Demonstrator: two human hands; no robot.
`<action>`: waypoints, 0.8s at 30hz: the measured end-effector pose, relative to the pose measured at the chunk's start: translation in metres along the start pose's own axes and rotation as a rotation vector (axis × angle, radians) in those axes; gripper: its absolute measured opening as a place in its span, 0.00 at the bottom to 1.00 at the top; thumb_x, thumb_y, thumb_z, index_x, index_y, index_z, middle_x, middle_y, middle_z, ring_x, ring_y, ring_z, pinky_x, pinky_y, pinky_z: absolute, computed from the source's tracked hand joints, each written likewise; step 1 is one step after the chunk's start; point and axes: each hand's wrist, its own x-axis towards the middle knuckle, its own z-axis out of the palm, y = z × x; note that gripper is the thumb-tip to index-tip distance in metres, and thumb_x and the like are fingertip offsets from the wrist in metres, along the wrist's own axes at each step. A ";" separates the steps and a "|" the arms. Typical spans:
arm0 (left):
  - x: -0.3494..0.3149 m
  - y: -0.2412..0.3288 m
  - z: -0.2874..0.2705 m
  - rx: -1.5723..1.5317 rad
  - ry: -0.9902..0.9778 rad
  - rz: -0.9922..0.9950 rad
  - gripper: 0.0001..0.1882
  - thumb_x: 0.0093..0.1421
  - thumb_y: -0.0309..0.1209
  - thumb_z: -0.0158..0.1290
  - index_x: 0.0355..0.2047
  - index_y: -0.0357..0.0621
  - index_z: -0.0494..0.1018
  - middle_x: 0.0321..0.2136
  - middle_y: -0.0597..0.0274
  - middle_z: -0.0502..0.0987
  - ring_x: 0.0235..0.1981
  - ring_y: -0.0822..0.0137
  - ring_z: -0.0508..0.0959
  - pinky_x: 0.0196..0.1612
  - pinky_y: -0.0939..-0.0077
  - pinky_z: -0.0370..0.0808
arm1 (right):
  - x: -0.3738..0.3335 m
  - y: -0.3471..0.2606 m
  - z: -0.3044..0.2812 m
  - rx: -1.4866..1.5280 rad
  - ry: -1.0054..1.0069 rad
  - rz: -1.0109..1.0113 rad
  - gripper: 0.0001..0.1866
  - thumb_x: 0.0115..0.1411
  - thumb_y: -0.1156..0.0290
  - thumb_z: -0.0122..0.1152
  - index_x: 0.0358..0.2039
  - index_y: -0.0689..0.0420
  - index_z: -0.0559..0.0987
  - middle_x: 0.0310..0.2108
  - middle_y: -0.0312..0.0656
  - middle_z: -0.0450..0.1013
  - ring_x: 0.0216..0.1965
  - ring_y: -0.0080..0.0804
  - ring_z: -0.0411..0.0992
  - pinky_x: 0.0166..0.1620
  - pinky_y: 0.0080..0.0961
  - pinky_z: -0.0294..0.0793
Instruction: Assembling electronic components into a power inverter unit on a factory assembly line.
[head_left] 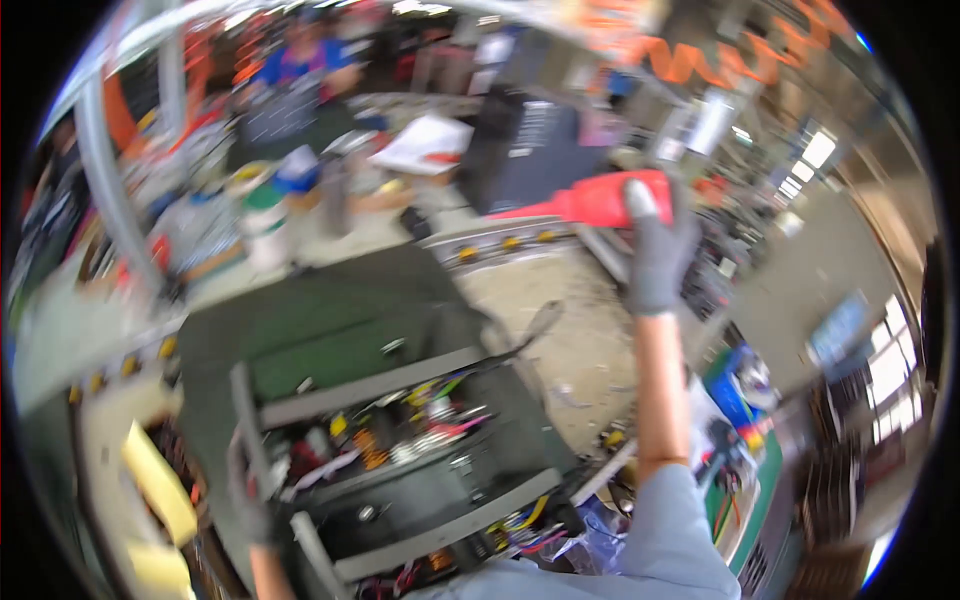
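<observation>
My right hand [662,250], in a grey glove, is raised over the far right of the bench and closed around a red squeeze bottle [610,197]. The bottle's long thin nozzle points left. At the lower left, my gloved left hand [252,497] is against the left side of an opened electronic unit [440,480] with grey metal bars [370,385]. Blur smears its fingers, so their grip is unclear. Inside the unit are colourful wires, copper-coloured coils and circuit parts. A dark green mat [310,290] lies under and behind it.
A white container with a green top [265,225] and a white paper [425,145] stand beyond the mat. Further right is a dark flat box [535,150]. Orange coiled hoses [690,62] hang above. A green-edged bin [760,500] holds parts at right. Another person [300,65] is at the far left.
</observation>
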 end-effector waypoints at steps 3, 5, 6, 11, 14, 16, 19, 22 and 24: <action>0.010 0.014 0.034 0.548 0.010 0.312 0.28 0.63 0.36 0.43 0.59 0.34 0.57 0.58 0.50 0.63 0.59 0.56 0.63 0.61 0.64 0.57 | -0.039 -0.034 0.015 0.315 -0.193 -0.001 0.31 0.49 0.60 0.66 0.49 0.66 0.68 0.36 0.44 0.73 0.37 0.30 0.73 0.44 0.27 0.72; 0.020 0.009 0.022 0.501 0.009 0.342 0.28 0.64 0.47 0.42 0.56 0.37 0.62 0.53 0.46 0.66 0.53 0.53 0.70 0.55 0.68 0.65 | -0.073 -0.058 0.042 0.072 -0.339 -0.145 0.34 0.54 0.47 0.57 0.48 0.66 0.69 0.36 0.45 0.71 0.36 0.31 0.72 0.40 0.26 0.73; 0.020 0.012 0.022 0.473 -0.012 0.323 0.29 0.64 0.48 0.43 0.56 0.37 0.62 0.52 0.46 0.66 0.52 0.53 0.70 0.54 0.68 0.66 | -0.086 -0.059 0.051 0.093 -0.390 -0.161 0.38 0.51 0.44 0.59 0.50 0.66 0.67 0.36 0.45 0.71 0.36 0.31 0.73 0.41 0.27 0.73; 0.013 0.011 -0.002 0.472 -0.069 0.283 0.31 0.61 0.49 0.47 0.56 0.38 0.62 0.52 0.46 0.65 0.52 0.54 0.71 0.53 0.69 0.67 | -0.106 -0.067 0.067 0.044 -0.487 -0.272 0.41 0.46 0.43 0.64 0.49 0.65 0.68 0.39 0.47 0.69 0.36 0.35 0.73 0.42 0.32 0.74; 0.013 0.022 -0.008 0.427 -0.145 0.204 0.35 0.57 0.51 0.52 0.57 0.39 0.62 0.52 0.45 0.65 0.54 0.52 0.69 0.55 0.67 0.66 | -0.111 -0.075 0.030 0.085 -0.387 -0.237 0.40 0.44 0.45 0.67 0.47 0.64 0.69 0.41 0.48 0.68 0.33 0.36 0.72 0.39 0.29 0.74; 0.016 0.028 -0.015 0.501 -0.242 0.110 0.43 0.51 0.57 0.55 0.58 0.39 0.59 0.54 0.45 0.64 0.57 0.49 0.65 0.58 0.65 0.61 | -0.111 -0.070 0.014 0.045 -0.445 -0.319 0.38 0.44 0.47 0.68 0.47 0.64 0.69 0.42 0.48 0.68 0.32 0.35 0.72 0.37 0.28 0.74; 0.016 0.038 -0.018 0.548 -0.305 0.131 0.47 0.49 0.60 0.55 0.60 0.40 0.57 0.54 0.45 0.64 0.58 0.49 0.63 0.59 0.64 0.59 | -0.113 -0.073 0.013 -0.124 -0.567 -0.412 0.35 0.46 0.51 0.68 0.46 0.65 0.70 0.42 0.49 0.68 0.33 0.35 0.72 0.36 0.28 0.74; 0.015 0.037 -0.018 0.506 -0.309 0.069 0.50 0.46 0.62 0.56 0.61 0.41 0.56 0.55 0.46 0.63 0.59 0.48 0.63 0.60 0.63 0.59 | -0.107 -0.075 0.025 -0.199 -0.729 -0.465 0.30 0.46 0.62 0.69 0.45 0.66 0.71 0.44 0.49 0.70 0.33 0.34 0.74 0.38 0.28 0.75; 0.015 0.037 -0.018 0.483 -0.307 0.057 0.51 0.45 0.62 0.56 0.61 0.41 0.56 0.55 0.45 0.63 0.59 0.48 0.63 0.60 0.62 0.59 | -0.103 -0.079 0.030 -0.237 -0.783 -0.508 0.28 0.46 0.65 0.69 0.45 0.65 0.71 0.43 0.49 0.71 0.33 0.33 0.74 0.39 0.28 0.74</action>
